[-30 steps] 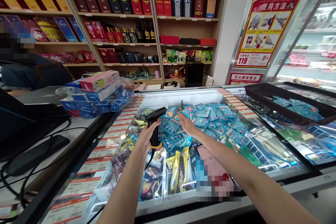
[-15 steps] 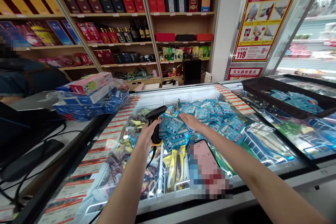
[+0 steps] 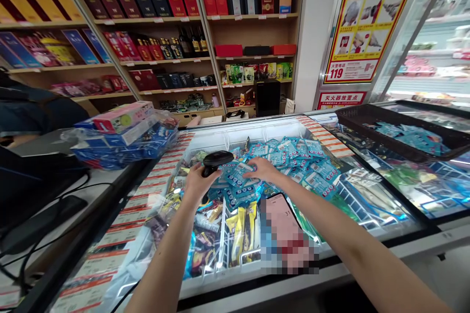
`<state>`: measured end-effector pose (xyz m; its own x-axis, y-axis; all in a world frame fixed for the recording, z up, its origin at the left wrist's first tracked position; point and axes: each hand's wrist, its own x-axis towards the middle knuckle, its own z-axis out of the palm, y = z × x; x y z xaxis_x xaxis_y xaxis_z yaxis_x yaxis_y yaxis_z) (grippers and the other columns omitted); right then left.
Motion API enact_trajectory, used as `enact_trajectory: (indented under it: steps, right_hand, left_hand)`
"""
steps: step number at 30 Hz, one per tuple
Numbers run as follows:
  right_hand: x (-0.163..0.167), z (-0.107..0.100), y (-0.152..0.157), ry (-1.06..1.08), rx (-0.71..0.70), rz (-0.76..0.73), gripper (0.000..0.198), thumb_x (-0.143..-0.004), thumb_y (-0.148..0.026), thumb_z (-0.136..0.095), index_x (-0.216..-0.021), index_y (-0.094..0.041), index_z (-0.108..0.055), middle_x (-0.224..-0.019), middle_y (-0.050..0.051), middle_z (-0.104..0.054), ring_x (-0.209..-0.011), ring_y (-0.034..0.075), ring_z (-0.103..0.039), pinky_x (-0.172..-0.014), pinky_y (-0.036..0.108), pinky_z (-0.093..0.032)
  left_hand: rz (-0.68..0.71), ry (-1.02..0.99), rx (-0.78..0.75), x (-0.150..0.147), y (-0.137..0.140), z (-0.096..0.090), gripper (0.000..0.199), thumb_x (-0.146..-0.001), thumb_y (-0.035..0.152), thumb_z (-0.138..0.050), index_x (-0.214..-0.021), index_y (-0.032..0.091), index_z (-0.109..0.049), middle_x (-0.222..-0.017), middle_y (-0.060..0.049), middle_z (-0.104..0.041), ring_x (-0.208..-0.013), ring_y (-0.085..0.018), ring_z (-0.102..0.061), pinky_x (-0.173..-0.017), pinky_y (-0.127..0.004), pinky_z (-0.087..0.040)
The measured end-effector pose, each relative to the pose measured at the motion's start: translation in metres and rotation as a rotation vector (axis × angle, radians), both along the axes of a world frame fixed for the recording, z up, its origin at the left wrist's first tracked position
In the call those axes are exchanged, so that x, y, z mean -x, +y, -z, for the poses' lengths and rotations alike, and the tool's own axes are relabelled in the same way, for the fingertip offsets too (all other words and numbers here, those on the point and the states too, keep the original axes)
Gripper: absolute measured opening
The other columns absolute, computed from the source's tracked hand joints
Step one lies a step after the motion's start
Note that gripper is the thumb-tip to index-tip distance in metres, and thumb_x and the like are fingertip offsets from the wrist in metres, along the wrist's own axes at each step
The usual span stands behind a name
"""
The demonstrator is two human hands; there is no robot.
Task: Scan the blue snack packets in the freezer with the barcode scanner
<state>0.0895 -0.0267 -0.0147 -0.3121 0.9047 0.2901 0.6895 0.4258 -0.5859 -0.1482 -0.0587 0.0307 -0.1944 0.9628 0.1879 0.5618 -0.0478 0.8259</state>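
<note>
R hand [image 3: 262, 168] fingers bent at flat glossy blue plastic pkts [image 3: 282, 156], can't tell if gripping; pkts heaped on glass-topped white freezer [image 3: 411, 248]. L hand [image 3: 198, 181] gripping blk hard-plastic scanner [image 3: 217, 158], rounded head, left of heap.

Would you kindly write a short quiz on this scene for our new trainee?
1. Which grip matches the black scanner? (A) left only (B) right only (C) both together
2. True or false: the right hand is holding the phone.
3. Fill the gap: the dark tray holds ____ packets.

Key:
1. A, the left hand.
2. False; the right hand is at the blue packets, apart from the phone.
3. Blue.
</note>
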Motion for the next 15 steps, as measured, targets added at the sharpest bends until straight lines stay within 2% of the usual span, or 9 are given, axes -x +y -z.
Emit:
enact_trajectory:
  steps: [3, 6, 9, 12, 15]
  right_hand:
    - [-0.002, -0.002, 0.001, 0.043, -0.012, 0.094, 0.037, -0.068, -0.051, -0.068, -0.091, -0.021, -0.068, -0.093, 0.004, -0.066, -0.088, 0.021, -0.059, -0.077, 0.030, -0.043]
    - [-0.008, -0.003, 0.001, 0.149, -0.046, 0.196, 0.025, -0.074, -0.043, -0.064, -0.080, -0.019, -0.069, -0.085, 0.003, -0.067, -0.082, 0.018, -0.060, -0.077, 0.029, -0.043]
    - [-0.019, -0.002, -0.004, 0.303, -0.029, 0.292, 0.023, -0.074, -0.040, -0.063, -0.075, -0.018, -0.067, -0.075, 0.002, -0.066, -0.072, 0.017, -0.060, -0.071, 0.029, -0.045]
    - [-0.031, 0.003, -0.015, 0.507, 0.018, 0.326, 0.027, -0.077, -0.043, -0.056, -0.082, -0.018, -0.063, -0.067, 0.001, -0.063, -0.058, 0.015, -0.059, -0.056, 0.028, -0.047]
    - [-0.041, 0.009, -0.029, 0.644, 0.002, 0.345, 0.030, -0.079, -0.046, -0.052, -0.090, -0.019, -0.058, -0.071, 0.001, -0.063, -0.053, 0.015, -0.059, -0.047, 0.028, -0.049]
  left_hand:
    - [0.021, 0.345, -0.078, 0.002, -0.004, -0.004, 0.038, -0.057, 0.052, -0.066, -0.080, 0.022, -0.068, -0.087, -0.006, -0.064, -0.089, -0.024, -0.056, -0.068, -0.028, -0.041]
    - [0.066, 0.510, -0.111, -0.001, -0.012, -0.008, 0.045, -0.064, 0.060, -0.058, -0.088, 0.023, -0.067, -0.088, -0.006, -0.064, -0.083, -0.023, -0.057, -0.064, -0.028, -0.039]
    - [0.087, 0.456, -0.114, -0.009, -0.019, -0.013, 0.047, -0.067, 0.060, -0.055, -0.095, 0.024, -0.065, -0.078, -0.004, -0.065, -0.075, -0.023, -0.059, -0.058, -0.026, -0.036]
    - [0.129, 0.323, -0.144, -0.021, -0.024, -0.016, 0.045, -0.067, 0.057, -0.057, -0.095, 0.022, -0.065, -0.067, -0.003, -0.064, -0.069, -0.023, -0.060, -0.057, -0.025, -0.036]
    - [0.223, 0.377, -0.209, -0.033, -0.026, -0.016, 0.043, -0.070, 0.056, -0.055, -0.094, 0.022, -0.064, -0.072, -0.003, -0.066, -0.071, -0.022, -0.061, -0.058, -0.025, -0.038]
